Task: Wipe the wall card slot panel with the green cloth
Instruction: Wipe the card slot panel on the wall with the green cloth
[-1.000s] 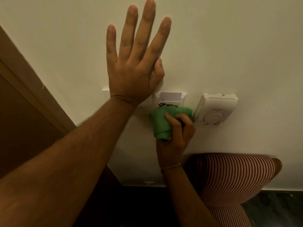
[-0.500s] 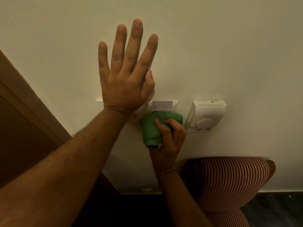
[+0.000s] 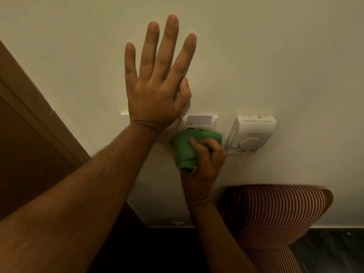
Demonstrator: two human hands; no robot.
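The white card slot panel [image 3: 199, 123] is mounted on the cream wall, with a pale card standing in its top slot. My right hand [image 3: 202, 164] grips a bunched green cloth [image 3: 187, 148] and presses it against the panel's lower half, hiding that part. My left hand [image 3: 157, 85] lies flat on the wall just up and left of the panel, fingers spread, holding nothing. Its wrist covers most of a second white plate [image 3: 124, 113] to the left.
A white thermostat [image 3: 252, 133] with a round dial sits just right of the panel. A brown door frame [image 3: 39, 107] runs diagonally at left. A red-and-white striped leg [image 3: 275, 213] is raised against the wall below right, above a dark floor.
The cloth and my right hand have shifted slightly along the panel's lower face while the view drifted. My left hand stays flat on the wall.
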